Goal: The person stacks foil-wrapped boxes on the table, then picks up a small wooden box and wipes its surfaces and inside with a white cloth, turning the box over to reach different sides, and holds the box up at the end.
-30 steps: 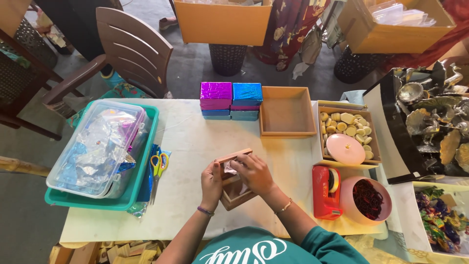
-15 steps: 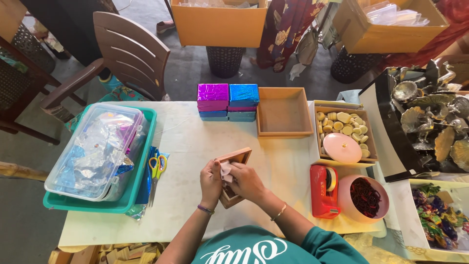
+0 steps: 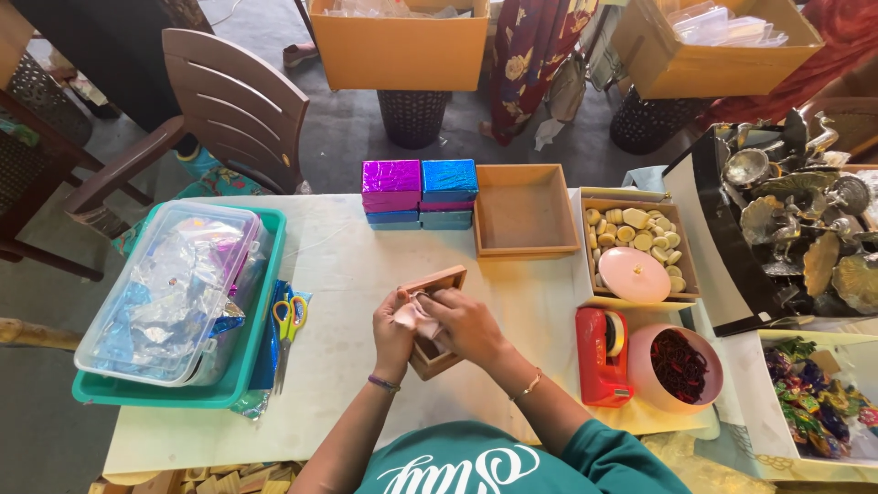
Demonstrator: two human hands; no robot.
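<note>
On the counter (image 3: 347, 274) right in front of you sits a small wooden box (image 3: 437, 316), tipped at a slant. Your left hand (image 3: 391, 331) pinches a pale cloth (image 3: 413, 316) at its left side. Your right hand (image 3: 466, 322) is curled over the box, pressing the cloth in.

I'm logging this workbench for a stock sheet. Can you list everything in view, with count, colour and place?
small wooden box: 1, brown, table centre, under both hands
pale cloth: 1, pinkish, between the hands
foil-wrapped boxes: stack, purple and blue, far edge
empty wooden tray: 1, brown, beside the stack
tray of pale round pieces: 1, right
pink lid: 1, on that tray
tape dispenser: 1, red
pink bowl: 1, dark contents
scissors: 1, yellow-green handles
clear tub: 1, in teal tray
left hand: on box
right hand: on cloth
</note>
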